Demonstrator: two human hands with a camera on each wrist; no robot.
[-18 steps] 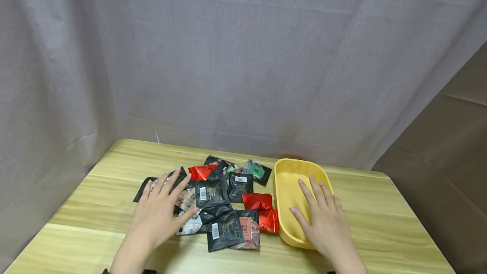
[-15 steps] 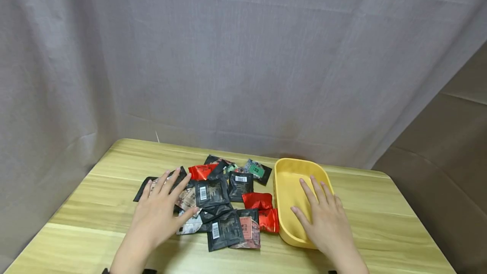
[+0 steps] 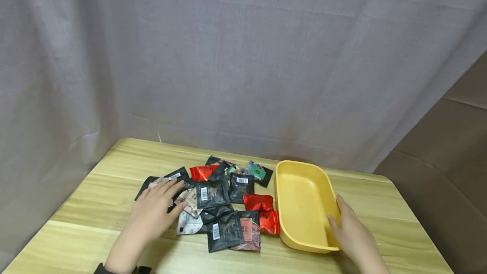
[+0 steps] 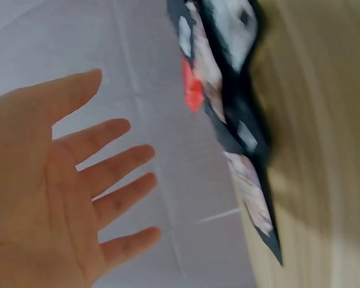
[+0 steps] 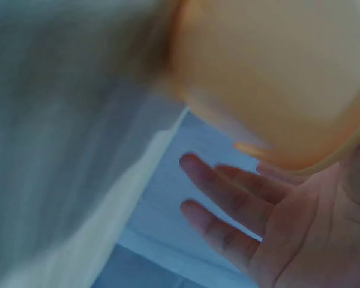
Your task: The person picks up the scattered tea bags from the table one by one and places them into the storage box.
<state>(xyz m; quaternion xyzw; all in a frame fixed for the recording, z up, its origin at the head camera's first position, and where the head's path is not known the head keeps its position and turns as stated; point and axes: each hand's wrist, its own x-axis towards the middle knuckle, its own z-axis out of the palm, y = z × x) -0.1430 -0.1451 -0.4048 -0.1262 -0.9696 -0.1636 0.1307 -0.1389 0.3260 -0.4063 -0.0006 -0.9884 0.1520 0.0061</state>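
Observation:
In the head view my left hand (image 3: 154, 212) hovers over the left side of a pile of small packets, fingers spread. The left wrist view shows its bare palm (image 4: 42, 192), with the packets (image 4: 228, 108) beyond. Most packets, such as the front one (image 3: 225, 231), are black with printed labels; a few are shiny red (image 3: 258, 202). At the right edge of a yellow plastic tray (image 3: 300, 206), my right hand (image 3: 354, 231) straddles the rim, thumb inside and fingers outside. Those fingers (image 5: 228, 198) look extended in the right wrist view, where the thumb is hidden by the tray.
Everything lies on a wooden table (image 3: 76, 206) with rounded back corners. A grey curtain (image 3: 243, 62) hangs right behind it, and a brownish cloth (image 3: 449, 147) drops at the right. Red packets sit against the tray's left wall.
My right hand has moved from above the tray's inside out to its right rim. My left hand has drawn back slightly to the left, uncovering more packets. The tray stays put.

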